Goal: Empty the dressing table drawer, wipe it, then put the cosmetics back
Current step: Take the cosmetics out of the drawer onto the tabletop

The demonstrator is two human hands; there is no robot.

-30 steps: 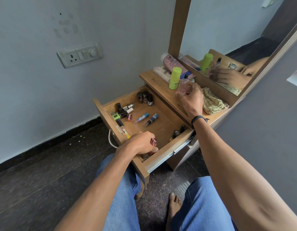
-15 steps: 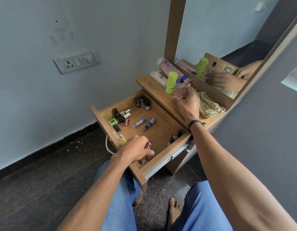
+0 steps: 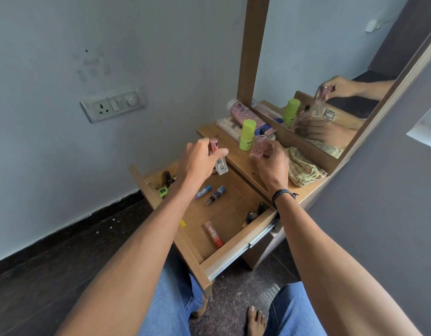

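The wooden drawer of the dressing table stands pulled open. Inside lie two blue-capped bottles, a red tube, a green item and small dark bottles. My left hand is raised over the drawer's far end and grips a clear bottle with a pink cap. My right hand is on the tabletop, its fingers curled round a pinkish perfume bottle that stands there.
On the tabletop stand a lime-green bottle, a pink tube lying flat and a crumpled yellow cloth. A mirror rises behind them. A wall socket is on the left wall. My knees and bare foot are below the drawer.
My left hand has lifted the pink-capped bottle out of the drawer's near corner, up toward the tabletop. My right hand has stayed at the perfume bottle.
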